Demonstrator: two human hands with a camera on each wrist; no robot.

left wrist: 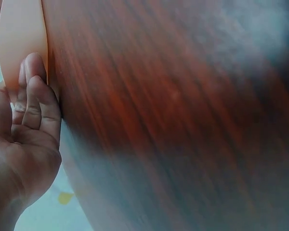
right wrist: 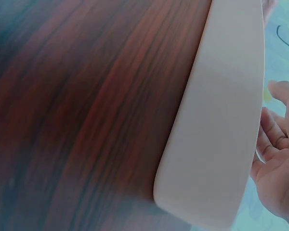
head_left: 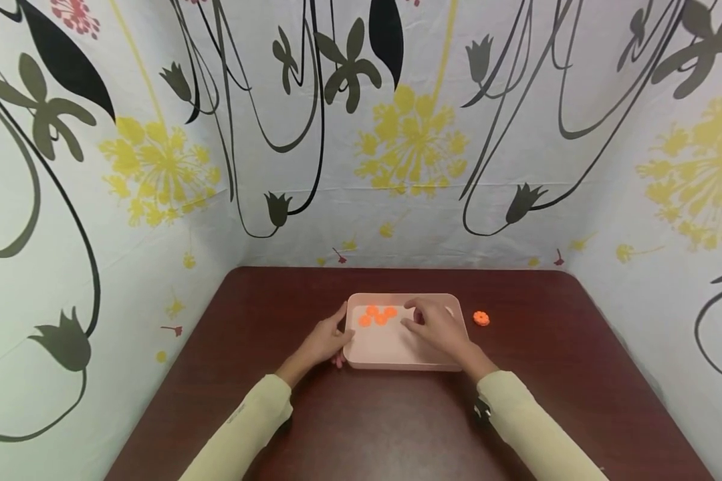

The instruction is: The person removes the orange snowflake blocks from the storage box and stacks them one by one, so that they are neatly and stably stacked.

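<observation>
A pale pink rectangular tray (head_left: 391, 351) lies on the table. My left hand (head_left: 325, 339) grips its left end, thumb at the rim and fingers along the outer wall; the left wrist view shows those fingers (left wrist: 36, 96) against the tray wall (left wrist: 24, 33). Inside, toward the back left, sits a cluster of several small orange pieces (head_left: 381, 318), their exact kind too small to tell. Over the right part of the tray hovers my right hand (head_left: 439, 326), thumb and forefinger apart, nothing visible between them. In the right wrist view this hand (right wrist: 279, 149) is beyond the tray's wall (right wrist: 212, 120).
One orange scalloped, flower-like piece (head_left: 481, 318) lies on the table just right of the tray. The dark reddish-brown table (head_left: 373, 421) has rounded back corners. Flower-patterned cloth (head_left: 349, 167) stands behind it and along both sides.
</observation>
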